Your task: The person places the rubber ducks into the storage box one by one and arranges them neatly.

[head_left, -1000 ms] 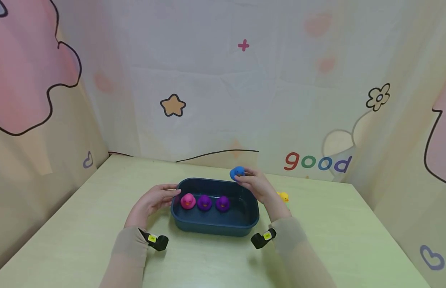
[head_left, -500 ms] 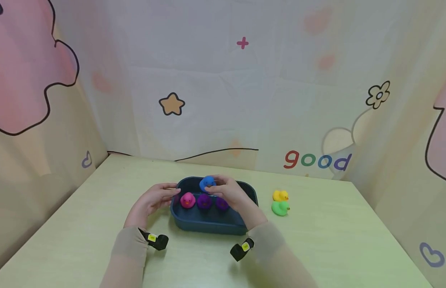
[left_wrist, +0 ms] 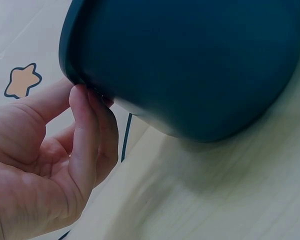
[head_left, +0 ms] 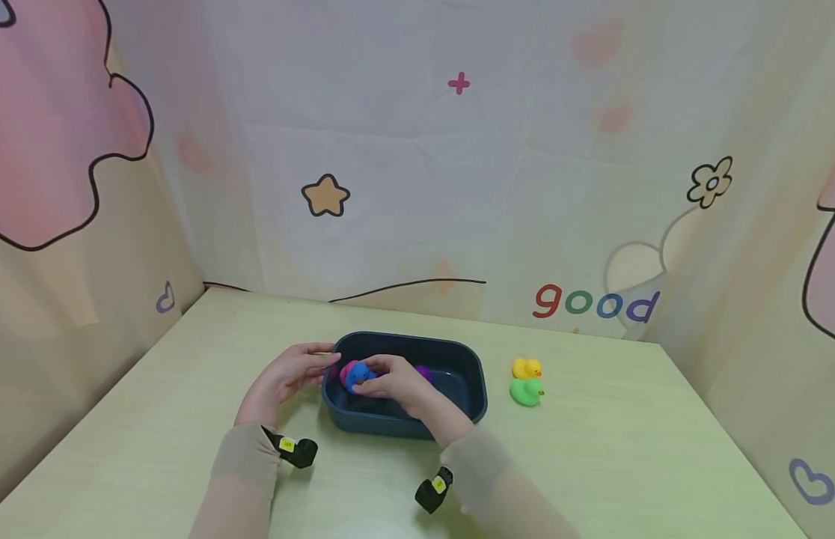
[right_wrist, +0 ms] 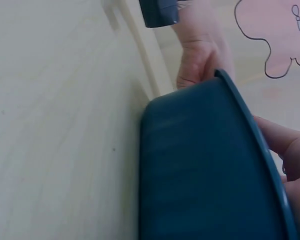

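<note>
The blue duck [head_left: 357, 377] is at the left end of the dark tub [head_left: 404, 427], in front of the pink duck [head_left: 346, 370] and partly covering it. From here I can't tell whether it touches the bottom or hangs just above it. It looks like a hollow, squeezable bath toy, so I'd expect it to be light, springy and hard to break, perhaps a little slick on its rounded sides. The best hold would be across the body with thumb and fingertips, pressing gently.

The right hand [head_left: 397, 382] has the duck like that: fingers curved over its far side, thumb on the near side, the gap closed to the toy's width. The left hand [head_left: 291, 373] pinches the tub's rim at the left end, thumb and bent fingers close together. The tub seems stiff and light enough to slide on the desk [head_left: 606, 457], so the rim is a sensible place to steady it.

A purple duck [head_left: 425, 372] peeks out behind the right hand. Outside, on the right, the yellow duck [head_left: 526, 367] sits just behind the green duck [head_left: 526, 392].
</note>
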Motion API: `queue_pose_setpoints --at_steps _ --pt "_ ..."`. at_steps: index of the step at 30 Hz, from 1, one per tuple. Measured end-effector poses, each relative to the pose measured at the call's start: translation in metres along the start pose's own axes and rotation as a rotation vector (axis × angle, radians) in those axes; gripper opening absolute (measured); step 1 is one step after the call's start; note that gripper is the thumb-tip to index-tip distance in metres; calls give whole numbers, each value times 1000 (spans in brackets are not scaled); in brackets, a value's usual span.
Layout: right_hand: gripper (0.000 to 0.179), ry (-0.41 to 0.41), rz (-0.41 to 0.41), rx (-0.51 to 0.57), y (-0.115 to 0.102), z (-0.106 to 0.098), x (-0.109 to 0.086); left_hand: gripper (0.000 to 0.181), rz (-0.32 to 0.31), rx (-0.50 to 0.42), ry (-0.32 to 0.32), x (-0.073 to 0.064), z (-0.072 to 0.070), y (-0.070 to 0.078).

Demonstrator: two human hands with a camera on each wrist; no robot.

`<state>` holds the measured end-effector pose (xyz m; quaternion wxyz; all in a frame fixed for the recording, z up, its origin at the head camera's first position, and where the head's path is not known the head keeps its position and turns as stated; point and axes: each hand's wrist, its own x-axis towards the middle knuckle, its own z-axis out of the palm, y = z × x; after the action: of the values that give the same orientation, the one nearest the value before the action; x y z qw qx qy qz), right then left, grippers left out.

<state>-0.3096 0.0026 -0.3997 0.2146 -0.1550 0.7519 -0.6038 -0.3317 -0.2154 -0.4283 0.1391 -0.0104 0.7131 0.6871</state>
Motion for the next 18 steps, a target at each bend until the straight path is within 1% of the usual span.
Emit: queue_pose_setpoints --at_steps 6,13,18 --pt "43 -15 28 -57 4 6 1 58 -2 20 0 1 0 0" --pt "37 26 29 -207 0 13 2 58 3 22 -1 1 -1 0" --pt "32 40 35 -289 -1 18 0 58 -7 27 4 0 0 1"
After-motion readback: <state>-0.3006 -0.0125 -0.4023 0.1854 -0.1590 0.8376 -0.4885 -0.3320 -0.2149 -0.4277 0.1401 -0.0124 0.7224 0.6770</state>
